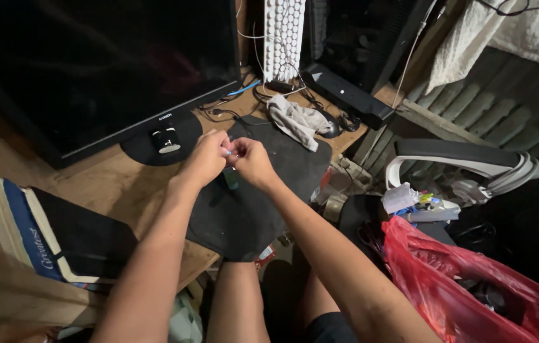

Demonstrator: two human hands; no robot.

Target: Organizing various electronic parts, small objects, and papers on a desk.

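My left hand (204,159) and my right hand (252,160) meet above a black mat (244,209) on the wooden desk (117,187). Both pinch a small pale object (228,153) between the fingertips; it is too small to tell what it is. A small dark green thing (231,179) shows just under the hands, mostly hidden by them.
A dark monitor (91,63) on a round stand is at back left. A white keyboard (284,35) stands upright behind, with a grey cloth (296,121), a black mouse (330,127) and cables. A book (21,235) lies left, a red plastic bag (473,286) right.
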